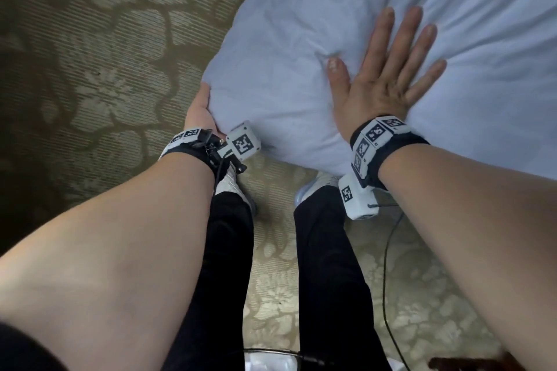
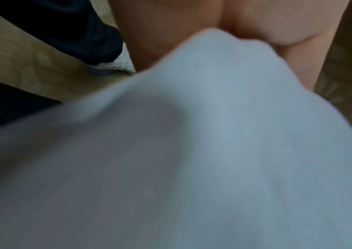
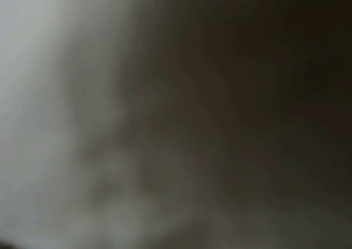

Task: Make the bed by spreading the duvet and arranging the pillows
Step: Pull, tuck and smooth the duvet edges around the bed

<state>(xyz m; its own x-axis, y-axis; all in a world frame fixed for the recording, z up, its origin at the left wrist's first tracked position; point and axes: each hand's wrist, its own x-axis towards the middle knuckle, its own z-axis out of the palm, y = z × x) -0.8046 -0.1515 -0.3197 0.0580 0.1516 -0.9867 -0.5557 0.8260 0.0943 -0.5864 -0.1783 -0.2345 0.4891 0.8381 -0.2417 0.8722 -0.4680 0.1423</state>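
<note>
The white duvet (image 1: 301, 24) hangs over the bed's corner, filling the top right of the head view. My right hand (image 1: 388, 69) lies flat on top of it, fingers spread and straight, pressing the cloth down. My left hand (image 1: 200, 108) holds the duvet's lower corner from the side, thumb along the edge, its fingers hidden behind the cloth. In the left wrist view the duvet (image 2: 192, 151) bunches out of my palm (image 2: 277, 25). The right wrist view is dark and blurred, with only pale cloth (image 3: 11, 84) at its left. No pillow is in view.
Patterned beige carpet (image 1: 105, 54) lies left of and below the bed. My legs in black trousers and white shoes (image 1: 232, 187) stand close to the corner. A thin black cable (image 1: 388, 265) runs down over the carpet beside my right leg.
</note>
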